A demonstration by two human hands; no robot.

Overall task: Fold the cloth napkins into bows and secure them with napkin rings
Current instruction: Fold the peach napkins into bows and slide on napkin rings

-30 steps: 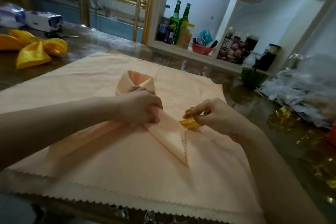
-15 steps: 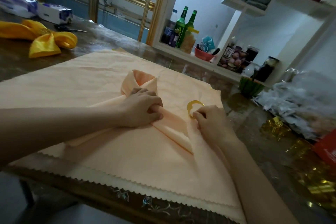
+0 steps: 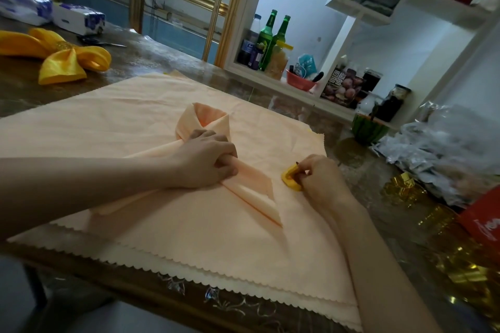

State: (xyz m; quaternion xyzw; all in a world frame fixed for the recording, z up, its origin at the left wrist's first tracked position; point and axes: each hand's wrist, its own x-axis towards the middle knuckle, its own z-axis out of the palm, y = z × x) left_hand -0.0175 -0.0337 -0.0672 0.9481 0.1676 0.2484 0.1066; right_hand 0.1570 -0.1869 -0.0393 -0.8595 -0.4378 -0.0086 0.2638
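Peach napkin (image 3: pixel 253 189), folded into a band with a loop at its far end, lay on a stack of flat peach cloths (image 3: pixel 113 121) on the table (image 3: pixel 167 59). Left hand (image 3: pixel 205 161) gripped the napkin where the band crossed, fingers curled round the gathered fabric. Right hand (image 3: pixel 320 180), just right of the napkin, pinched a yellow napkin ring (image 3: pixel 289 179) down at the flat cloths, near the napkin's tail but apart from it. Finished yellow bow (image 3: pixel 63 61) sat well left of the napkin, further back.

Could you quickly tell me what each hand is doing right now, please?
Left hand: grips the folded napkin.
Right hand: pinches the ring.
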